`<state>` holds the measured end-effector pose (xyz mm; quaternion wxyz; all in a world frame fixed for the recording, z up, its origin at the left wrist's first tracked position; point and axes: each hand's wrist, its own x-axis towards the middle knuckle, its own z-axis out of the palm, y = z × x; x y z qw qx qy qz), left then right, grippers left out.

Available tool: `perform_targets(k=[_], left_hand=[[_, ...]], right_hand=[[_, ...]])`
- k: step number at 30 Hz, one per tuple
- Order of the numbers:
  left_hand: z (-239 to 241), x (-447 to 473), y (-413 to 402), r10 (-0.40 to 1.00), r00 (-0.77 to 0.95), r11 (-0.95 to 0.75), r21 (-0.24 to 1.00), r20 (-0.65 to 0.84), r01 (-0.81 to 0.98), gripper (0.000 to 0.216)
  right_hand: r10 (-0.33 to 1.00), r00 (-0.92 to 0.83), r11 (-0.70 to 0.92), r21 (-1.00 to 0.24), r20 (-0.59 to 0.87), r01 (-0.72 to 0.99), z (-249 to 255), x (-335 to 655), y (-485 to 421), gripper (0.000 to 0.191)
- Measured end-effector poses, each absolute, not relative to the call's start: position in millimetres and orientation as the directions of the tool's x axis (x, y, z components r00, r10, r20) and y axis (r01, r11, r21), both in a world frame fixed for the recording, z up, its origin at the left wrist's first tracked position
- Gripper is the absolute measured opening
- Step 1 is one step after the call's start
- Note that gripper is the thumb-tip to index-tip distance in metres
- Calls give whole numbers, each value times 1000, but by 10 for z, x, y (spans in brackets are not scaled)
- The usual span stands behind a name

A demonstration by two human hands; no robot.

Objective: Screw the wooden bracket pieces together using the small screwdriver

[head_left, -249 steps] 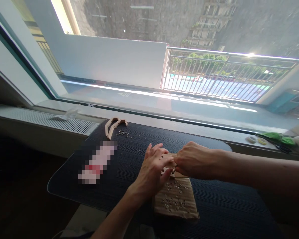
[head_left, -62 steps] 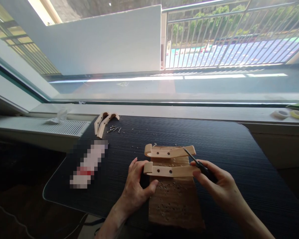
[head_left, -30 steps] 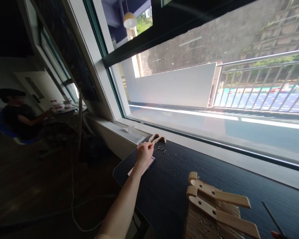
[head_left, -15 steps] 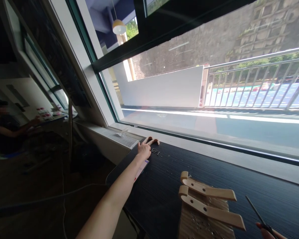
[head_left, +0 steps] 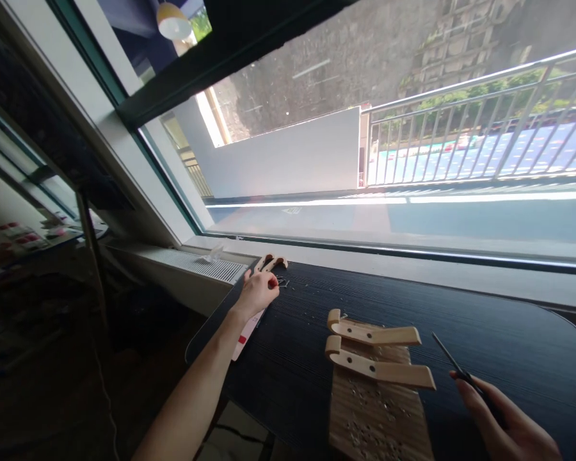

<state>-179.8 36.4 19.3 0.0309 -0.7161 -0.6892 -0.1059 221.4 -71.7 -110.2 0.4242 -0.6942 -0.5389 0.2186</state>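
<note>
My left hand (head_left: 258,292) reaches to the far left corner of the black table (head_left: 461,320). Its fingers are pinched together over the small loose screws (head_left: 283,282), right beside two curved wooden hook pieces (head_left: 270,262). What the fingertips hold is too small to make out. My right hand (head_left: 509,429) at the lower right grips a thin black screwdriver (head_left: 454,366), its tip pointing up and left. Two more wooden hook pieces (head_left: 372,333) (head_left: 379,368) lie across a perforated wooden board (head_left: 377,416) in front of me.
A white and red flat item (head_left: 247,328) lies under my left forearm near the table's left edge. A vent grille (head_left: 196,262) with crumpled plastic (head_left: 214,254) runs along the windowsill. A big window fills the far side. Dark floor drops off to the left.
My left hand left the hook on the board and reached to the far screws, and has now drawn slightly back with fingers pinched. The view swung left, then partly back right. My right hand keeps the screwdriver.
</note>
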Motion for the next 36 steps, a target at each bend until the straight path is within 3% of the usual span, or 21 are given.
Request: perform_targets(k=[2, 5, 8, 13, 21, 36], left_hand=[[343, -1593, 172, 954, 165, -231, 266, 249, 936, 9], [529, -1212, -86, 902, 348, -424, 377, 254, 824, 8], [595, -846, -259, 830, 512, -557, 367, 221, 745, 7], [498, -490, -349, 709, 686, -705, 193, 161, 683, 11], [305, -424, -351, 688, 713, -725, 78, 133, 684, 13], [201, -478, -403, 724, 658, -688, 165, 205, 706, 12]], right_hand=[[927, 337, -48, -838, 166, 543, -1041, 2179, -730, 45], [938, 318, -44, -862, 139, 506, -982, 2129, -756, 43], [940, 312, -30, -881, 136, 473, -949, 2102, -782, 40], [950, 278, 0, -891, 142, 454, -911, 2098, -808, 35], [955, 257, 24, -901, 149, 433, -897, 2088, -807, 34], [958, 254, 4, -885, 137, 465, -844, 2080, -829, 36]])
